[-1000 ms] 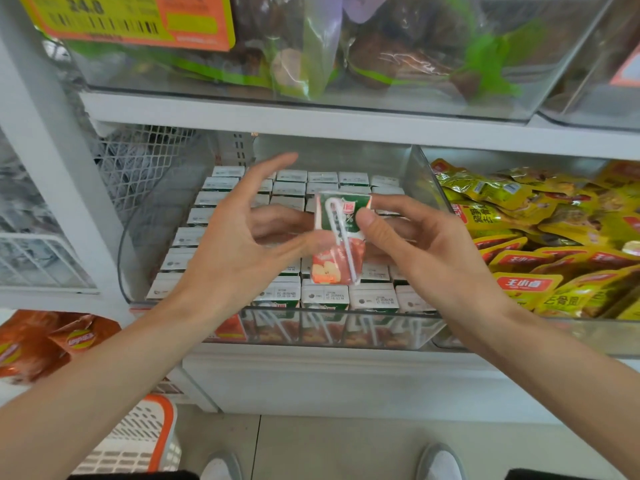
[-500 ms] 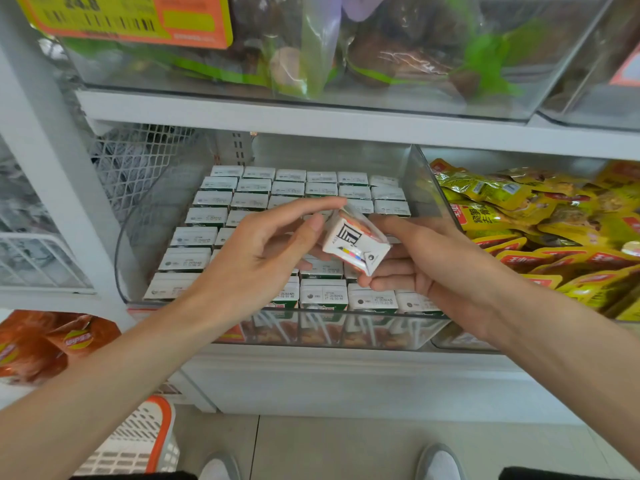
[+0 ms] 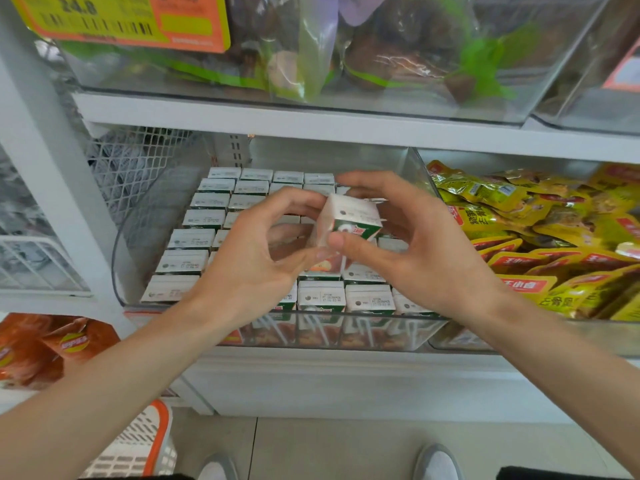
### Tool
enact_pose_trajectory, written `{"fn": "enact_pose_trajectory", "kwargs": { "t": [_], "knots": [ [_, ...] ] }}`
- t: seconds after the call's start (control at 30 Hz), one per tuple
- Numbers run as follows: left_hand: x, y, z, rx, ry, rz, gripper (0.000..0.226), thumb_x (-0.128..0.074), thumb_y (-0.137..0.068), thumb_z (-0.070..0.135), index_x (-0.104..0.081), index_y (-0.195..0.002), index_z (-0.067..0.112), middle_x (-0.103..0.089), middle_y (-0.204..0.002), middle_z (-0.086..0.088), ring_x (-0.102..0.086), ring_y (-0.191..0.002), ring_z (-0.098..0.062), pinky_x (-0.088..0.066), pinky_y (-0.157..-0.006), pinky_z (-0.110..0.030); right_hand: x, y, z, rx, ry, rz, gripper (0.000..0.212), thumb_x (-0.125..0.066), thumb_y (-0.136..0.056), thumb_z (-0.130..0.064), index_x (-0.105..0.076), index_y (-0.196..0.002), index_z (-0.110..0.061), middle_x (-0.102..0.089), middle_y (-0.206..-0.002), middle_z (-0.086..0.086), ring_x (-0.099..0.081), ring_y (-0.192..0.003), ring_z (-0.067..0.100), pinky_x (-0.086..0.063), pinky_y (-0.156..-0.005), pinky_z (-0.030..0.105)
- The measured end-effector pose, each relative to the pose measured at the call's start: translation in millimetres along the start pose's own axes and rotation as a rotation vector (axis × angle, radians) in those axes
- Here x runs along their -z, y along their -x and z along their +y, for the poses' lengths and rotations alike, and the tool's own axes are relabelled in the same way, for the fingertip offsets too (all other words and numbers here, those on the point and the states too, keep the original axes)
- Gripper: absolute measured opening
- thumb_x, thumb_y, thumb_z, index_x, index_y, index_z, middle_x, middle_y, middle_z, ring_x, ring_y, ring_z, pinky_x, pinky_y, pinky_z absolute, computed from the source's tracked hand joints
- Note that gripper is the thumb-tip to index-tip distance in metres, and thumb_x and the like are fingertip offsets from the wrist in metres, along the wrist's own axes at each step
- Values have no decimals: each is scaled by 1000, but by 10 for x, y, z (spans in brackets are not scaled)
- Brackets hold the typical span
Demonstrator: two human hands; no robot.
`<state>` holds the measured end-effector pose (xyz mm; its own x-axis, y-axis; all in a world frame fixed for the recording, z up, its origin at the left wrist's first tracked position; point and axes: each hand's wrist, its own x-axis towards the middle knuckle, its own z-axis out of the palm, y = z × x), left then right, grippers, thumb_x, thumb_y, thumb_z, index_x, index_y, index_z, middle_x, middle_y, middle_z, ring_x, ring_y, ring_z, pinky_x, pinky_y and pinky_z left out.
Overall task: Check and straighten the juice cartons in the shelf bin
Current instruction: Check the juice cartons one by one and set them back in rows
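One small juice carton [image 3: 349, 221], white on top with green and red sides, is held above the clear shelf bin [image 3: 346, 332]. My left hand [image 3: 252, 258] pinches its left side with thumb and fingertips. My right hand [image 3: 419, 247] grips its right side, thumb on the near face and fingers behind. The carton stands nearly upright, top towards me. Below it, several rows of the same cartons [image 3: 214, 202] fill the bin, white tops up. My hands hide the bin's middle rows.
A second clear bin to the right holds yellow snack packets [image 3: 540, 244]. The shelf above [image 3: 311, 116] carries bins of bagged goods and a yellow-orange price label [image 3: 121, 19]. Orange packs [image 3: 45, 348] lie lower left. A white and orange basket [image 3: 138, 445] stands on the floor by my shoes.
The carton has been turned in both hands: first its front with the straw faced me, then its white bottom, now its top shows. My hands stayed above the bin.
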<state>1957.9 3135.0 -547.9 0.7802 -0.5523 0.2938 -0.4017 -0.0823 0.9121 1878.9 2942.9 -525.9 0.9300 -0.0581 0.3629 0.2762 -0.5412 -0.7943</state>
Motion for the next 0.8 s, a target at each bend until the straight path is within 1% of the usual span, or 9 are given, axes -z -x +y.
{"fn": "enact_pose_trajectory", "kwargs": {
  "t": [0.1,0.2,0.27,0.33,0.43,0.53,0.67,0.73,0.8],
  "knots": [
    [-10,-19,-47,-9,-11,-5,47,-82,-89,13,-63,-127,30,-70,-122,18,-68,-116,0,-53,-99,-15,18,-49,29,54,115,51,41,-84,-90,-28,-70,-128,-22,-76,-116,-11,-73,-109,8,-60,-97,34],
    [34,-28,-119,39,-206,-17,60,-77,-93,23,-49,-145,34,-59,-134,22,-58,-124,7,-48,-111,-27,80,-152,82,50,181,117,42,-84,-91,-29,-69,-130,-23,-75,-115,-13,-71,-110,10,-59,-97,40],
    [57,-24,-159,41,-356,-6,60,-74,-95,20,-47,-147,32,-59,-131,18,-57,-122,3,-48,-113,-36,127,-226,122,35,257,147,43,-83,-92,-28,-68,-132,-22,-72,-116,-14,-69,-111,10,-58,-99,39],
    [72,-14,-180,35,-425,3,53,-73,-96,19,-52,-143,32,-61,-123,18,-58,-118,0,-49,-111,-38,155,-281,160,16,347,146,43,-81,-93,-29,-67,-133,-23,-71,-115,-14,-67,-109,9,-57,-98,34],
    [91,-12,-201,44,-456,3,41,-71,-97,18,-60,-134,33,-64,-118,21,-59,-114,3,-48,-110,-31,160,-340,194,-20,421,116,42,-80,-94,-30,-66,-133,-26,-71,-115,-13,-64,-107,3,-51,-92,15],
    [109,-12,-206,54,-466,-10,34,-67,-99,17,-65,-129,34,-66,-118,22,-59,-113,6,-47,-107,-21,174,-404,208,-30,464,121,42,-80,-94,-31,-67,-134,-26,-64,-119,-21,-56,-110,-5,-46,-89,9],
    [123,-13,-211,59,-459,-24,32,-67,-100,17,-67,-125,37,-66,-118,23,-59,-114,8,-44,-105,-16,252,-439,233,-65,488,125,43,-80,-94,-30,-69,-135,-25,-56,-120,-27,-45,-106,-11,-36,-76,-8],
    [130,-10,-215,61,-455,-25,31,-67,-100,18,-67,-124,38,-66,-118,24,-59,-114,9,-43,-103,-12,258,-449,239,-82,502,107,44,-80,-94,-31,-68,-136,-27,-57,-121,-24,-49,-104,-6,-37,-77,-4],
    [133,-8,-213,66,-450,-29,31,-67,-100,19,-67,-124,38,-66,-119,24,-58,-114,9,-42,-103,-11,220,-468,243,-88,531,58,45,-81,-93,-29,-67,-136,-26,-62,-124,-11,-58,-110,9,-45,-87,13]
  ]
}}
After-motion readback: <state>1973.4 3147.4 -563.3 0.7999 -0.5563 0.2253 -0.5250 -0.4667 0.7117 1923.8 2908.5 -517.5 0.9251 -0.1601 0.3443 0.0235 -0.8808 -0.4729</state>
